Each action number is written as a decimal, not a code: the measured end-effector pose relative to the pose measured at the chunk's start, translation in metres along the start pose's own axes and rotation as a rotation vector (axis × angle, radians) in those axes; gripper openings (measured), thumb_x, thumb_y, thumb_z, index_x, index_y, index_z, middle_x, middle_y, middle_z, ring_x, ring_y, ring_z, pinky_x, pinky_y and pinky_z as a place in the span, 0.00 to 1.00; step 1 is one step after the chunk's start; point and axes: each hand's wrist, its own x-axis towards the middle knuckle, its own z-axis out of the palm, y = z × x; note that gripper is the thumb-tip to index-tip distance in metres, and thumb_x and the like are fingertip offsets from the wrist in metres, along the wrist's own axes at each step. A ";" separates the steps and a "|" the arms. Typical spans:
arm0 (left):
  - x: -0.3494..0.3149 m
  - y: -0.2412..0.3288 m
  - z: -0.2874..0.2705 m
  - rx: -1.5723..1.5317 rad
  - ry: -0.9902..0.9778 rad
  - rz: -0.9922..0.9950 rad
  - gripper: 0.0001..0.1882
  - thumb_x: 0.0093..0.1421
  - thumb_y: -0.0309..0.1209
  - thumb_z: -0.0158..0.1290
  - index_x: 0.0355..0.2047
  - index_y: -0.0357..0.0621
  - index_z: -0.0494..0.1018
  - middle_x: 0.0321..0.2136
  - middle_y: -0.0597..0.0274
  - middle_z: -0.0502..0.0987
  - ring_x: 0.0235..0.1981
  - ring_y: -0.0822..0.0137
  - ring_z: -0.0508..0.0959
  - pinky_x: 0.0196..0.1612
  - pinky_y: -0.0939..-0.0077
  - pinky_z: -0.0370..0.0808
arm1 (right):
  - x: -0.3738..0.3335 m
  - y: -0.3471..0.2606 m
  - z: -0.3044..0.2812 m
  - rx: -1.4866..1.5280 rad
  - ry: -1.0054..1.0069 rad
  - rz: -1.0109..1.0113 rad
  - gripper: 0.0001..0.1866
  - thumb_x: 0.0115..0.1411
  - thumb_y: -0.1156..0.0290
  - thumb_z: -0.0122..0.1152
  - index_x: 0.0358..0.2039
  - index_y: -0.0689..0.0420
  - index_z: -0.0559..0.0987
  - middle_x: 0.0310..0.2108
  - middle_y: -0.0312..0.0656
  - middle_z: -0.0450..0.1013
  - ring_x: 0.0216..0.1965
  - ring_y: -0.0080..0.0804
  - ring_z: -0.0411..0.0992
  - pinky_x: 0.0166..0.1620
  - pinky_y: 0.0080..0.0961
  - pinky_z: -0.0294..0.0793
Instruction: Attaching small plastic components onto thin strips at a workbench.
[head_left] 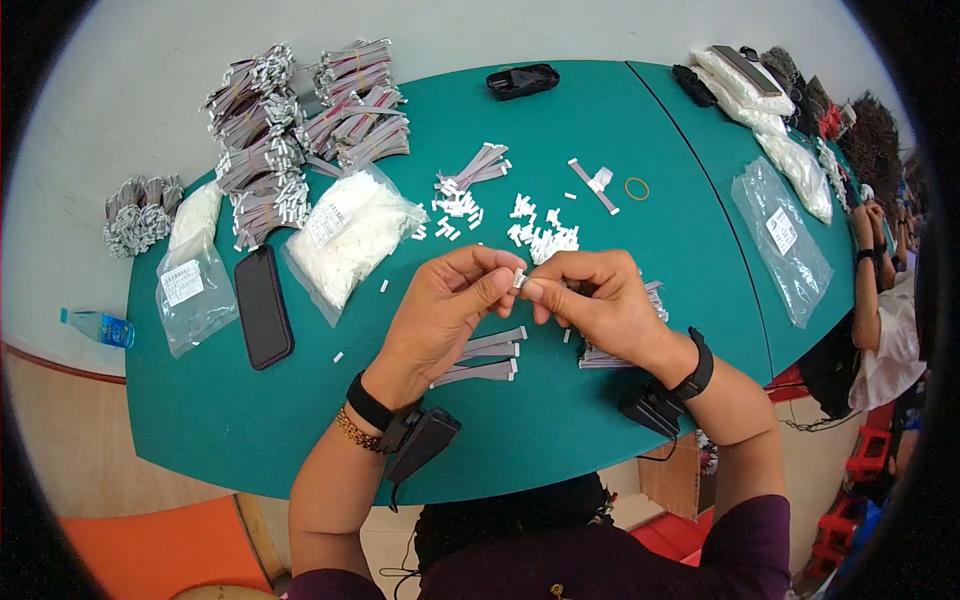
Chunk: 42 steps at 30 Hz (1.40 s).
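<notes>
My left hand point(455, 300) and my right hand point(595, 305) meet over the middle of the table, fingertips nearly touching. Between them sits a small white connector point(519, 279), pinched by my left thumb and forefinger. The right thumb and fingers close at the connector's other side; what lies inside that pinch is mostly hidden. Grey ribbon cables point(485, 371) with white ends lie beneath the left hand. More ribbon cables point(605, 357) are partly covered by my right hand. Just beyond the fingertips is a heap of loose white connectors point(553, 243).
Bundled ribbon cables point(262, 135) are stacked at the back left, near a bag of white connectors point(345, 235) and a phone point(264, 308). A rubber band point(637, 189) and single cable point(606, 200) lie farther back. A clear bag point(783, 240) is at right, with another person's arm point(866, 300) beyond.
</notes>
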 end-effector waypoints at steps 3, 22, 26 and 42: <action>0.000 -0.001 -0.001 -0.003 -0.002 0.002 0.08 0.57 0.25 0.51 0.36 0.35 0.72 0.28 0.64 0.73 0.28 0.77 0.70 0.33 0.84 0.69 | 0.000 0.000 0.000 0.009 -0.003 0.009 0.07 0.56 0.71 0.57 0.27 0.62 0.78 0.19 0.33 0.71 0.19 0.12 0.64 0.20 0.10 0.59; 0.000 -0.001 0.001 0.009 -0.017 0.012 0.08 0.58 0.26 0.50 0.37 0.37 0.71 0.29 0.65 0.73 0.28 0.76 0.71 0.32 0.84 0.68 | 0.000 -0.001 0.002 0.042 0.022 0.017 0.08 0.57 0.72 0.55 0.24 0.61 0.77 0.17 0.29 0.69 0.18 0.09 0.59 0.20 0.11 0.55; 0.000 -0.002 0.000 -0.010 -0.026 0.010 0.08 0.58 0.26 0.50 0.37 0.37 0.71 0.29 0.65 0.73 0.28 0.76 0.71 0.32 0.84 0.68 | -0.001 0.000 0.002 0.023 0.022 0.012 0.08 0.57 0.72 0.55 0.24 0.61 0.77 0.17 0.29 0.69 0.18 0.09 0.59 0.20 0.11 0.55; -0.001 -0.001 0.002 -0.035 -0.012 0.011 0.08 0.57 0.24 0.51 0.36 0.35 0.72 0.29 0.63 0.73 0.28 0.76 0.70 0.33 0.84 0.68 | -0.001 0.000 0.003 0.090 0.038 0.049 0.08 0.57 0.71 0.56 0.23 0.60 0.77 0.16 0.28 0.68 0.16 0.08 0.58 0.18 0.11 0.52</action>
